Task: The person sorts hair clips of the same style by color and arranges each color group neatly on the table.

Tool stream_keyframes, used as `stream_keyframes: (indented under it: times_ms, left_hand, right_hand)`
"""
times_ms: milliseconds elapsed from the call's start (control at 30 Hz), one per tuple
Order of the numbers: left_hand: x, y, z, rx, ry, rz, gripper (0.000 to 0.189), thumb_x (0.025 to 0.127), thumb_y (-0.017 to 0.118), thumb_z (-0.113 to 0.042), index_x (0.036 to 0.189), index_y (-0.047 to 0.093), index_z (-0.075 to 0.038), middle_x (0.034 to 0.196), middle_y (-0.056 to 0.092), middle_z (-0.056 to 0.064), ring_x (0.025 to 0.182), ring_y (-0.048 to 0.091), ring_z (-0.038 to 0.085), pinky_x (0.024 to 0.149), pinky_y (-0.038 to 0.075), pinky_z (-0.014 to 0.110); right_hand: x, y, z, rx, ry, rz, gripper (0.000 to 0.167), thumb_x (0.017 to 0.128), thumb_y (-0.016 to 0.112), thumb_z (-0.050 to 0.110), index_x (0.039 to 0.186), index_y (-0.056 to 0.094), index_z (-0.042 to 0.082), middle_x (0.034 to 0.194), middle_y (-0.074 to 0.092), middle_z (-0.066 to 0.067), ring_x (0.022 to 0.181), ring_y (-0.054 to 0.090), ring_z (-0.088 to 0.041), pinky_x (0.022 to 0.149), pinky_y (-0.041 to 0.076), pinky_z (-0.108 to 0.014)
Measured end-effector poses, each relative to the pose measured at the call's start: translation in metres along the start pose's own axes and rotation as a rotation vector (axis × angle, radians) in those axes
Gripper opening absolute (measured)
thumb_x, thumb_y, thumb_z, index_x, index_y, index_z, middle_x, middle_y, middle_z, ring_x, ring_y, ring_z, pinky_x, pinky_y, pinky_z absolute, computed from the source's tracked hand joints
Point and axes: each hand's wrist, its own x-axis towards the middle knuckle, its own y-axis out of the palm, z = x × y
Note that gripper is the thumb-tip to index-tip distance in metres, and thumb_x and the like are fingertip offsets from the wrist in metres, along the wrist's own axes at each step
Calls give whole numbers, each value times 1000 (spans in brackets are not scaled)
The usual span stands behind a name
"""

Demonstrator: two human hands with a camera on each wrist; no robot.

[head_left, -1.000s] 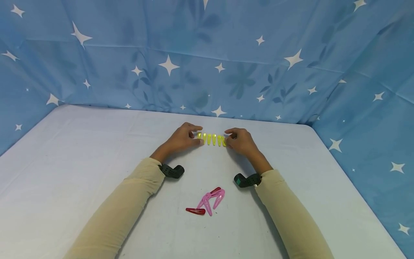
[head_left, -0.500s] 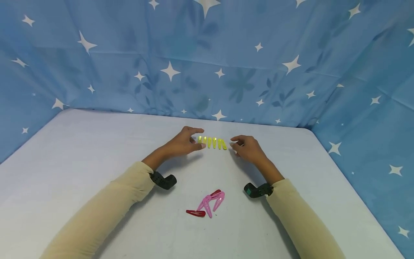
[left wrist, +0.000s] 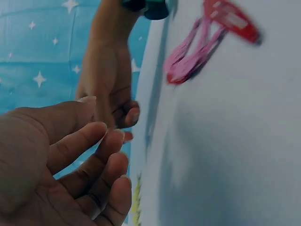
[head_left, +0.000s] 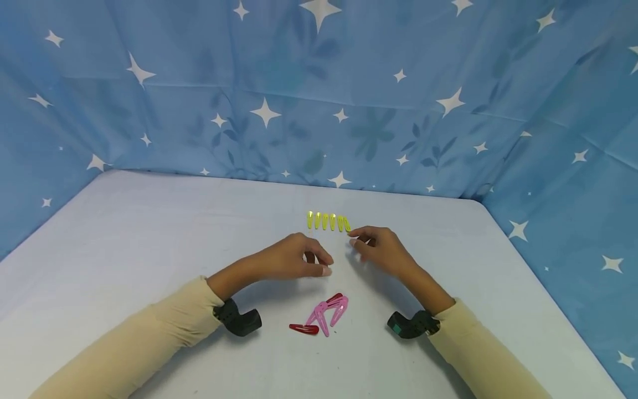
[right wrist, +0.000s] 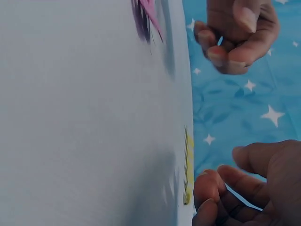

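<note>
Several yellow snap hair clips [head_left: 325, 221] lie side by side in a row toward the back of the white table. The rightmost one leans slightly. My left hand [head_left: 294, 257] hovers between that row and a loose pile, fingers loosely bent and holding nothing. Just below and right of the row is my right hand [head_left: 381, 249], also without anything in its relaxed fingers. The pile nearer me has pink hair clips [head_left: 322, 318] overlapping a red one, plus another red hair clip [head_left: 304, 329] at its left. In the left wrist view the pink clips [left wrist: 188, 59] look blurred.
The white table [head_left: 199, 221] runs back to a blue curtain [head_left: 279, 144] with white stars, which also closes off the right side. A dark camera band [head_left: 239, 321] sits on the left wrist, and another band [head_left: 411, 326] on the right.
Both hands have withdrawn from the yellow row, the right one letting go of the rightmost clip. My left hand has moved down and right toward the pile; the right has drawn back slightly.
</note>
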Motion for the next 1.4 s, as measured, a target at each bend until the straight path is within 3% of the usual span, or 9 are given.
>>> stream_keyframes:
  times_ms: [200,400,700,933,1067,1400]
  left_hand:
    - [-19,22,-2,-22,-37,18,24,90,72,-22,110,76,-10,103,71,-3,82,60,9,64,52,25]
    - [-29,30,-2,-71,-53,27,25,88,74,-20,110,76,-9,102,70,-3,79,60,10,64,51,24]
    - [-27,42,-2,-43,-10,8,26,85,77,-19,108,76,-8,97,68,-2,83,56,10,72,48,22]
    - [-27,44,-4,-23,-31,16,18,83,78,-17,101,78,-13,89,65,-8,81,56,9,68,46,21]
    - [-27,44,-6,-5,-33,18,19,81,78,-11,101,78,-10,89,65,-6,81,55,8,67,46,21]
    - [-27,45,-6,-47,-36,8,7,84,75,-5,89,78,-9,72,67,-7,66,55,5,58,44,19]
  right_hand:
    - [-24,7,7,29,-48,53,27,96,64,21,117,70,6,83,67,-6,61,58,-17,53,43,-26]
    - [-44,11,11,61,-46,110,26,94,66,21,116,71,7,86,68,-5,60,58,-16,52,44,-24]
    - [-62,15,9,42,-90,205,25,87,73,16,109,72,4,84,64,-1,62,53,-11,55,44,-21]
    - [-65,19,14,-20,-117,215,32,81,82,25,105,72,7,85,62,1,68,52,-10,60,46,-21]
    - [-66,21,17,-43,-134,223,35,78,84,28,105,72,8,86,60,1,70,51,-11,61,45,-21]
    - [-66,24,18,-52,-117,233,12,81,80,11,88,71,14,78,58,5,68,48,-10,58,41,-20]
